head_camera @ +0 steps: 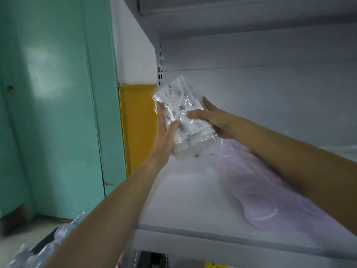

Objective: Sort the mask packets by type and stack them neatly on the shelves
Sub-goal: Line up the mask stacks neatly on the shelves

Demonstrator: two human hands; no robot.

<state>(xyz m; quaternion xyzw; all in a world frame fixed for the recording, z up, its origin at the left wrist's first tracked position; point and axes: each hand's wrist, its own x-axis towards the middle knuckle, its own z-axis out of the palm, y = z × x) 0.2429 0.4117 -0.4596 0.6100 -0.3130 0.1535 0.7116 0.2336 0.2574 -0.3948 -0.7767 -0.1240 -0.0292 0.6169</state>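
The stack of patterned mask packets [183, 113] is held tilted over the rear left of the shelf [183, 190], well apart from the lilac mask packet [260, 206]. The left hand [164, 130] and right hand [210, 117] each clasp one long edge, thumb on top. The packets are probably light, soft and slick-wrapped; squeeze opposite edges so the layers cannot slide.
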